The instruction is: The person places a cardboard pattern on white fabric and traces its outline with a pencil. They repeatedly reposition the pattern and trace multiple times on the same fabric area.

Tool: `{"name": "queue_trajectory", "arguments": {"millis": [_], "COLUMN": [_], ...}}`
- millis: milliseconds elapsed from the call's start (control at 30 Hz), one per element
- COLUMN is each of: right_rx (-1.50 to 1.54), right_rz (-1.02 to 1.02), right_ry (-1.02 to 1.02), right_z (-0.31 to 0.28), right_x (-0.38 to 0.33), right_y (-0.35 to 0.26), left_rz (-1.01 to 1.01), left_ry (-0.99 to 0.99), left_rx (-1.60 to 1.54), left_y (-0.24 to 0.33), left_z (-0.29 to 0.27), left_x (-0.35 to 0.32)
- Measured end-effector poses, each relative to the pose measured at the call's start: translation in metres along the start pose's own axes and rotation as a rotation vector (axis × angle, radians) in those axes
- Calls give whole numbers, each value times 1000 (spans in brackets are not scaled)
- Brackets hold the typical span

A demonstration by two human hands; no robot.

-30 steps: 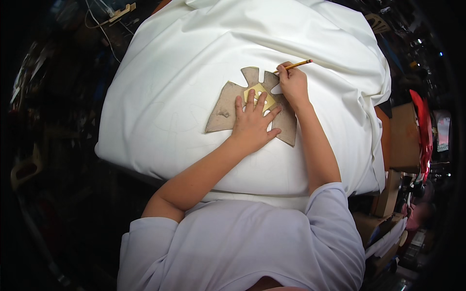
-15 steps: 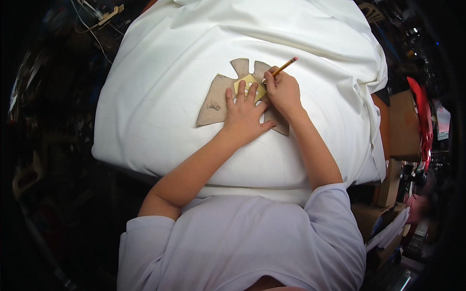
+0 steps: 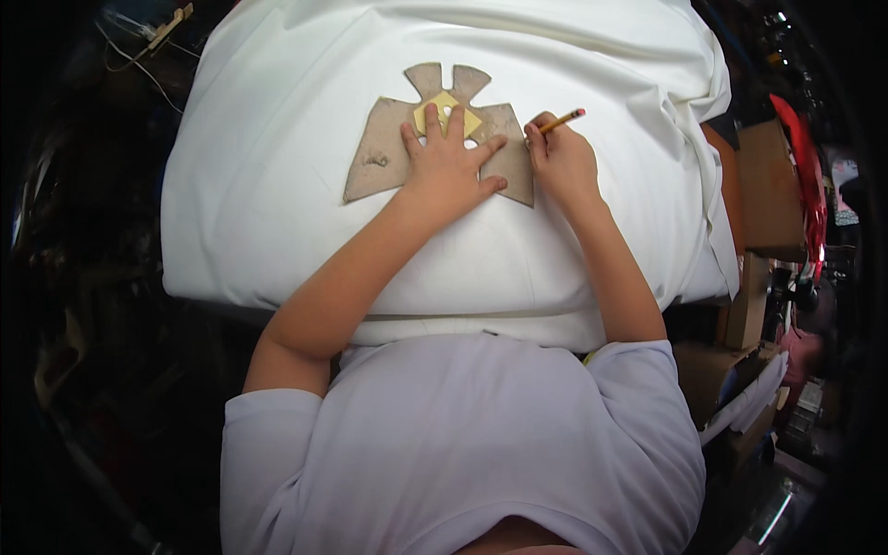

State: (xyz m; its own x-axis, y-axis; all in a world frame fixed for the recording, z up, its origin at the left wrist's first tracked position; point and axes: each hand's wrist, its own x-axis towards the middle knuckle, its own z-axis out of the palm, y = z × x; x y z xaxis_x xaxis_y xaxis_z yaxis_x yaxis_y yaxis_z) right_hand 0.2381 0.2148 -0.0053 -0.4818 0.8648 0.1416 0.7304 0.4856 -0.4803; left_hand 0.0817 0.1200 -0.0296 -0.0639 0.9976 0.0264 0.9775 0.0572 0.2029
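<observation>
A flat grey-brown template (image 3: 377,143) with notched, flared edges lies on the white cloth (image 3: 268,222). At its centre is a yellow diamond-shaped piece (image 3: 470,121) with holes in it. My left hand (image 3: 446,176) rests flat over the template's middle and the yellow piece, fingers spread. My right hand (image 3: 566,165) is closed around a pencil (image 3: 561,121) with a pink eraser end pointing up and right. That hand sits beside the template's right edge; its fingers hide the pencil's tip, so I cannot tell whether it touches the cloth.
The white cloth drapes in folds over a broad work surface. Cardboard boxes (image 3: 770,190) and a red glossy wrap (image 3: 803,176) stand along the right side. Cables and a pale power strip (image 3: 171,26) lie at the far left.
My right hand has moved with the pencil from the template's upper middle to its right edge. The left hand stays on the template. The whole view has shifted slightly.
</observation>
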Motion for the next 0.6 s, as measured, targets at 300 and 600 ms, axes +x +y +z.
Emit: {"name": "queue_trajectory", "arguments": {"millis": [300,600], "right_rx": [402,368], "right_rz": [170,-33], "right_ry": [-92,-198], "right_z": [-19,12], "right_x": [-69,-40], "right_y": [6,-19], "left_rz": [15,45], "left_ry": [48,-53], "left_rx": [17,38], "left_y": [-2,-11], "left_z": [5,-9], "left_x": [1,9]}}
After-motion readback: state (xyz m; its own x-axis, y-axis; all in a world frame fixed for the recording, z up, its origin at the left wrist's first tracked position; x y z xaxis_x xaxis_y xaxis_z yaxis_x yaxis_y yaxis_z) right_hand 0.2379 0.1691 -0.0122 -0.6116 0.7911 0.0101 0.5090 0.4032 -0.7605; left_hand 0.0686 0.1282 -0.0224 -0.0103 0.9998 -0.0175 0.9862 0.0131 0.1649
